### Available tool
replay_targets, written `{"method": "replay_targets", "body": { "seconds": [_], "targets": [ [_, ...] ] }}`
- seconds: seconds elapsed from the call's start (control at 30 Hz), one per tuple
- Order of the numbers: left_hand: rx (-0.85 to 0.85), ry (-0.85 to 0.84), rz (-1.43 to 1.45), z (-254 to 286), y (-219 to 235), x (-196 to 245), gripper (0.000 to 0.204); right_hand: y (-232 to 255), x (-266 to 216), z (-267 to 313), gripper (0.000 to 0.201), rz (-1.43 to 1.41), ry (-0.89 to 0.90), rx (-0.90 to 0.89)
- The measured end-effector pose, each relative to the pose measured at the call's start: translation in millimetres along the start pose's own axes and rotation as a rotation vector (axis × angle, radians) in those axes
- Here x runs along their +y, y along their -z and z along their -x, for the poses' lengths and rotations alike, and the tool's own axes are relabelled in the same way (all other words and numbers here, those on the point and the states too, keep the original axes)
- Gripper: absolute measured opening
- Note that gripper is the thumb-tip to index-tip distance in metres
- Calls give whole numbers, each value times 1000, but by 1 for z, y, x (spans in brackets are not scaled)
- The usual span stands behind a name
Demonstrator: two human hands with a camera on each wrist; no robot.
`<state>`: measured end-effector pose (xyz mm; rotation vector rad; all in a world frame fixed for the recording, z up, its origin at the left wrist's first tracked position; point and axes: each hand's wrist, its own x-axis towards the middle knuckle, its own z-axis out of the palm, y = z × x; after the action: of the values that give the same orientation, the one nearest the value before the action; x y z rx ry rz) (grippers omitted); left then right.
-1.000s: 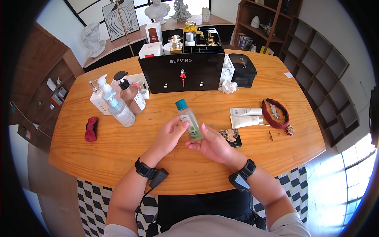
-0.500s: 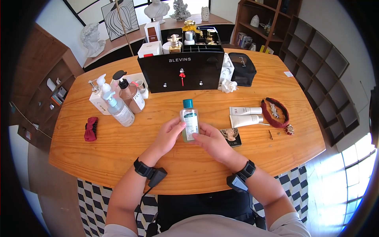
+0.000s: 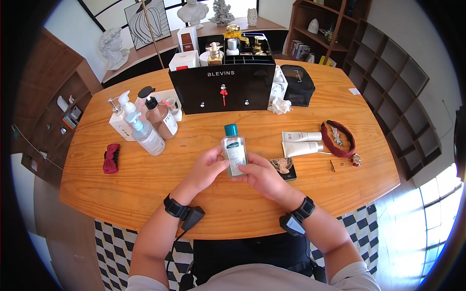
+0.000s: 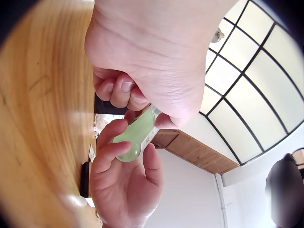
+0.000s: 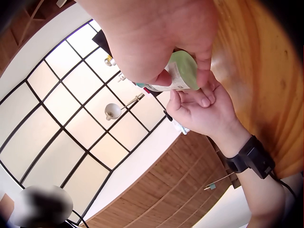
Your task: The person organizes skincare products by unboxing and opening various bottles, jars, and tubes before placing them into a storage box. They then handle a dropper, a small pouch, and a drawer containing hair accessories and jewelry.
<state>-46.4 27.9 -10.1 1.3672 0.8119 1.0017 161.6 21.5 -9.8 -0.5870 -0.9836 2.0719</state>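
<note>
A small clear bottle (image 3: 235, 154) of pale green liquid, with a teal cap (image 3: 231, 130) and a white printed label, is held between both hands over the middle of the table. My left hand (image 3: 208, 169) grips its left side, thumb against the label edge. From the lower right, my right hand (image 3: 264, 177) holds the bottom part, its thumb lying on the label. In the left wrist view, the rounded green base of the bottle (image 4: 135, 137) sits between the right hand's fingers and thumb. The right wrist view shows the bottle (image 5: 183, 71) pinched near its base.
Behind stands a black cosmetics organizer (image 3: 223, 89) filled with bottles and boxes. Pump bottles (image 3: 148, 136) and a red bow (image 3: 111, 158) are at left. To the right lie two white tubes (image 3: 302, 143), a dark red headband (image 3: 335, 140) and a black compact-like case (image 3: 286, 169).
The bottle has turned in my hands from a leaning pose, so its white text label now faces up at me. Both hands have shifted their grip slightly; the other things stay put.
</note>
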Motion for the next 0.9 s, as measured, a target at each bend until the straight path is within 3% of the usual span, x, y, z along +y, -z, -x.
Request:
{"method": "replay_targets", "body": {
  "seconds": [0.9],
  "targets": [
    [51,-1,-65,0,-1,1,38,1,6,-1,39,81,-10,13]
  ]
}}
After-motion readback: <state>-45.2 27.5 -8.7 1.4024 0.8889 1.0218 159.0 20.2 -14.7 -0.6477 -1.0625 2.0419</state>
